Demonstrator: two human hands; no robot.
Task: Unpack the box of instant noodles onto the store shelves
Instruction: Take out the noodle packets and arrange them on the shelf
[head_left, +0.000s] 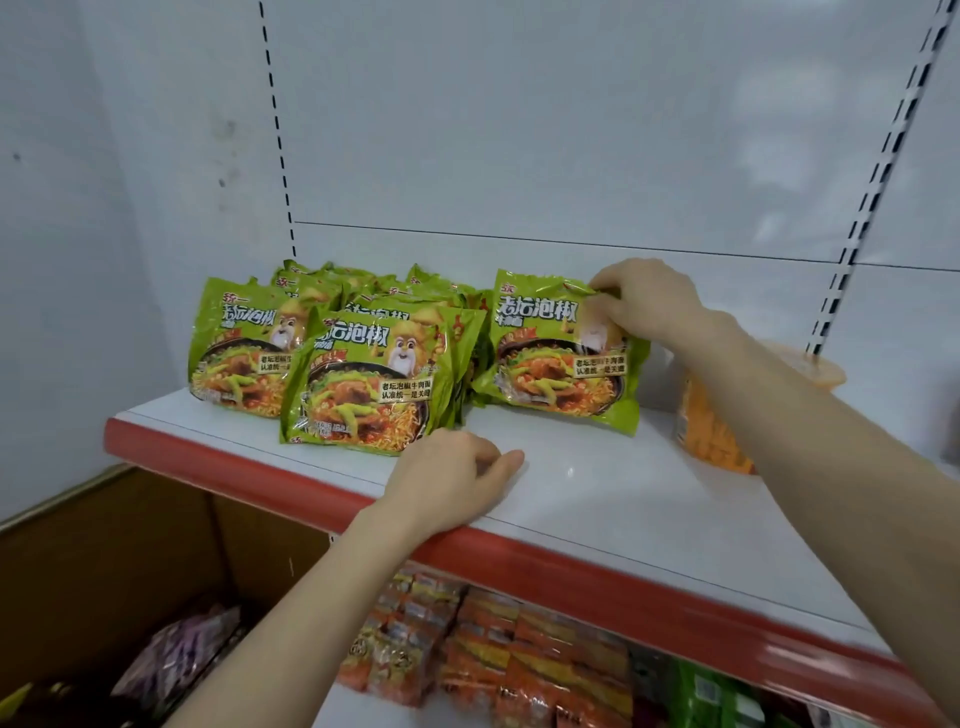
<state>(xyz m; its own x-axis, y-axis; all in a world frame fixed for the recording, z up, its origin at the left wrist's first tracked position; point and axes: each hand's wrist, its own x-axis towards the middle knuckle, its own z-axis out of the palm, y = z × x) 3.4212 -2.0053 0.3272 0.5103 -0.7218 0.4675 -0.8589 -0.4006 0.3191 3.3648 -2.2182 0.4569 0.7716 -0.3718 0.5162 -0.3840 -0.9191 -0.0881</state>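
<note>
our right hand (644, 304) pinches the top right corner of a green noodle pkt (558, 358), thumb & fingertips curled onto the wrapper. that pkt stands tilted back on the white shelf (597, 499), abt mid-length and toward the back, w/ its lower edge on the board. just left of it, toward the shelf's left end, a cluster of green pkts (244, 348) of the same kind stands upright in overlapping rows. the front pkt (363, 384) of the cluster sits closest to the shelf's red front lip (249, 467).

our left hand (452, 473) rests on the shelf near the front lip, right by the front pkt's lower right corner. its fingers are loosely curled w/ nothing in them. we can't tell if the fingertips touch that pkt.

an orange tub (706, 431) stands toward the shelf's right end, partly hidden behind our right forearm. below the shelf, orange pkts (467, 649) are stacked in rows. at bottom left an open cardboard box (130, 545) holds purple pkts (176, 654), blurred.
</note>
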